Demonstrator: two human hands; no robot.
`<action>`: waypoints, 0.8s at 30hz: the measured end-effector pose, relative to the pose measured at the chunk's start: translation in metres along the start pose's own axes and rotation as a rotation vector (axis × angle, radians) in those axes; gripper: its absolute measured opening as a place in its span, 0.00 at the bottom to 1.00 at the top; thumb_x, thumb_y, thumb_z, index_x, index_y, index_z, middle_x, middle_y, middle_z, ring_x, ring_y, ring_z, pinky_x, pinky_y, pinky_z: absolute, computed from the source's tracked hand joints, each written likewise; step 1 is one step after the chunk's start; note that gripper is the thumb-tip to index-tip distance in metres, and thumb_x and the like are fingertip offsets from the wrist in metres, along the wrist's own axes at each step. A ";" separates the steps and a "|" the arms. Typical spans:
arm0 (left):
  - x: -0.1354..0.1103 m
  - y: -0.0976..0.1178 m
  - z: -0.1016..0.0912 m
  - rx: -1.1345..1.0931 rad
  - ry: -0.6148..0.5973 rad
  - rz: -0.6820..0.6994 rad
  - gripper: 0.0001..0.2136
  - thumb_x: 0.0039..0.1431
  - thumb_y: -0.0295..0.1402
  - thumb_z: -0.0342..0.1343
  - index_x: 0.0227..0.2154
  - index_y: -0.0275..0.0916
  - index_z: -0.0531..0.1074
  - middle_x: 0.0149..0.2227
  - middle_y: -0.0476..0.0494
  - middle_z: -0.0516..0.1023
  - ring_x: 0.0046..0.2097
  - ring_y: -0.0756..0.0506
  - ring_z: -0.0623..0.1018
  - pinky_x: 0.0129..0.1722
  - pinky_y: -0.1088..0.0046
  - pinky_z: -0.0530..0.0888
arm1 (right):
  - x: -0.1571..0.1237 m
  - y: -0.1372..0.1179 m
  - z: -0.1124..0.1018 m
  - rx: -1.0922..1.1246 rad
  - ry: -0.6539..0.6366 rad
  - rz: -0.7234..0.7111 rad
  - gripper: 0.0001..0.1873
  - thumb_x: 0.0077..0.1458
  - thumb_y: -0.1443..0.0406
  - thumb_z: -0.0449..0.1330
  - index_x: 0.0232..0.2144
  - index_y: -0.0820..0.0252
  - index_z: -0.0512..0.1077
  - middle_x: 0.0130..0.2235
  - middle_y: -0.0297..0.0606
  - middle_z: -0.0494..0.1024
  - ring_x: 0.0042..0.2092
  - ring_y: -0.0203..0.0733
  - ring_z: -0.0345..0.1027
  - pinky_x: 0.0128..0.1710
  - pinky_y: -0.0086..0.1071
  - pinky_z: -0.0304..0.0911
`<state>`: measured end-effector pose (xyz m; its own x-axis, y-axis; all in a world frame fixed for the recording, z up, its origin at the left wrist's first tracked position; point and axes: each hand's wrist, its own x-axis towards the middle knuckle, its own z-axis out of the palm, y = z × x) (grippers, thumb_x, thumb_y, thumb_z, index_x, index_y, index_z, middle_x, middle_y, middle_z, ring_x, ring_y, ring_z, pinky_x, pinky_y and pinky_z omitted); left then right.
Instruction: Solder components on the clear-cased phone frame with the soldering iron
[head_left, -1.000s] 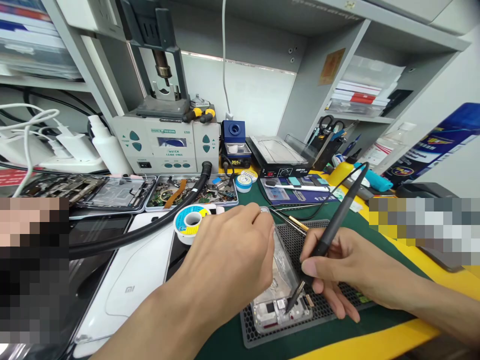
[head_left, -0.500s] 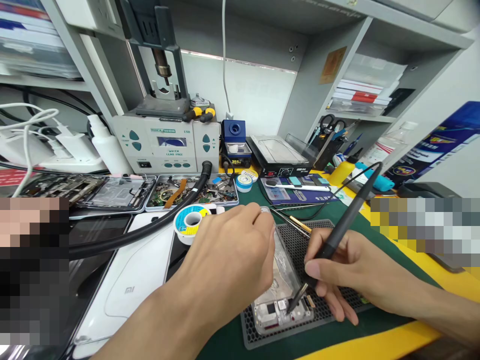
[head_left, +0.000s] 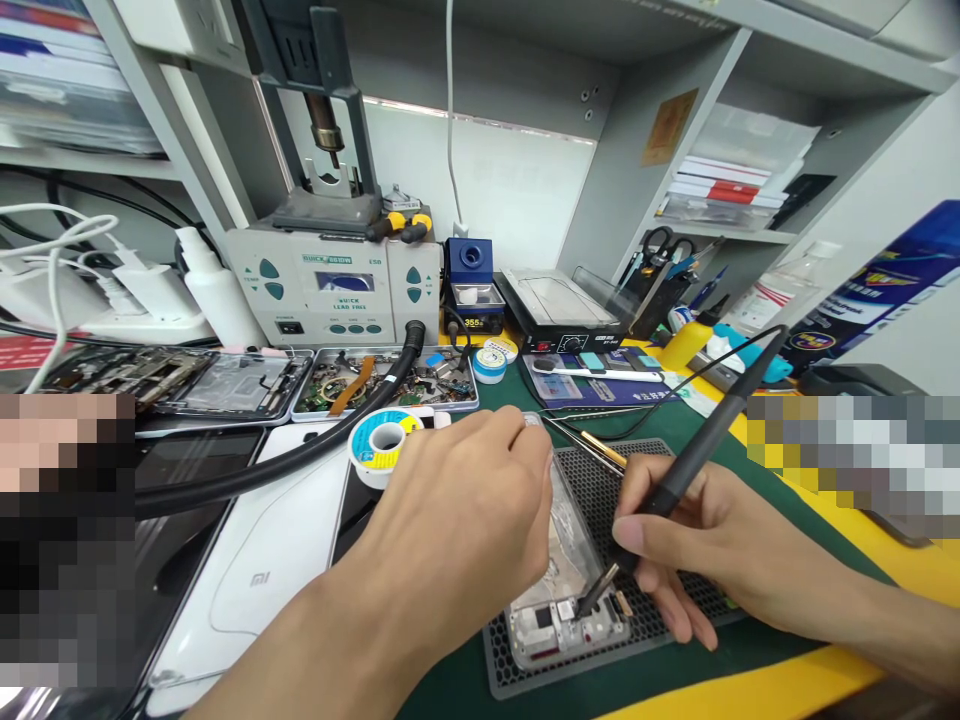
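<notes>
An opened phone frame (head_left: 564,590) lies lengthwise on a black perforated mat (head_left: 660,610). My left hand (head_left: 457,520) rests over the frame's upper part, fingers curled around its far end. My right hand (head_left: 697,540) is closed in a pen grip on a black corded soldering iron (head_left: 694,460). The iron slants down to the left and its tip touches a small component near the frame's lower end. The frame's middle is partly hidden by my left hand.
A solder reel (head_left: 384,440) and a thick black hose (head_left: 300,455) lie left of my hand. Behind stand a hot-air station (head_left: 330,285), trays of phone parts (head_left: 390,380), a blue iron stand (head_left: 469,285) and a heating plate (head_left: 559,305). Tweezers (head_left: 585,440) lie above the mat. A white phone back (head_left: 262,570) lies at left.
The iron's handle has tilted a little further right and my right hand has shifted slightly right. The tip stays at the same spot on the frame. My left hand has not moved.
</notes>
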<state>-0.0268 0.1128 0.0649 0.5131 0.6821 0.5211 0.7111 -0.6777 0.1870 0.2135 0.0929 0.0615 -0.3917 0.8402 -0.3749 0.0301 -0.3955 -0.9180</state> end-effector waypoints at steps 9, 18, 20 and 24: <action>0.001 0.001 0.000 0.002 -0.022 0.001 0.12 0.67 0.23 0.50 0.38 0.37 0.81 0.30 0.46 0.75 0.30 0.40 0.75 0.24 0.62 0.59 | -0.001 0.000 0.001 -0.012 0.011 0.004 0.21 0.50 0.62 0.81 0.28 0.59 0.70 0.20 0.32 0.82 0.17 0.36 0.76 0.14 0.19 0.69; 0.000 0.001 0.001 0.009 -0.011 0.021 0.13 0.68 0.24 0.50 0.38 0.36 0.81 0.29 0.45 0.75 0.30 0.39 0.75 0.24 0.62 0.59 | -0.001 0.002 -0.001 0.013 -0.006 0.007 0.20 0.53 0.64 0.79 0.29 0.58 0.70 0.21 0.31 0.83 0.18 0.35 0.76 0.14 0.18 0.70; 0.000 0.001 0.001 0.013 -0.015 0.017 0.13 0.68 0.24 0.50 0.38 0.36 0.81 0.30 0.46 0.75 0.30 0.39 0.76 0.24 0.61 0.59 | -0.001 0.002 -0.001 0.005 -0.005 0.014 0.20 0.54 0.63 0.79 0.29 0.58 0.69 0.21 0.32 0.83 0.18 0.36 0.76 0.14 0.19 0.69; 0.002 0.001 -0.001 0.028 -0.042 0.006 0.13 0.67 0.24 0.50 0.39 0.37 0.80 0.31 0.45 0.76 0.31 0.39 0.76 0.24 0.61 0.59 | -0.001 0.001 -0.001 -0.018 0.015 0.035 0.23 0.52 0.60 0.80 0.29 0.57 0.68 0.21 0.34 0.83 0.17 0.36 0.75 0.14 0.20 0.68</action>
<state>-0.0256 0.1129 0.0669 0.5362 0.6896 0.4867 0.7210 -0.6740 0.1607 0.2143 0.0922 0.0607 -0.3760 0.8316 -0.4089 0.0598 -0.4185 -0.9062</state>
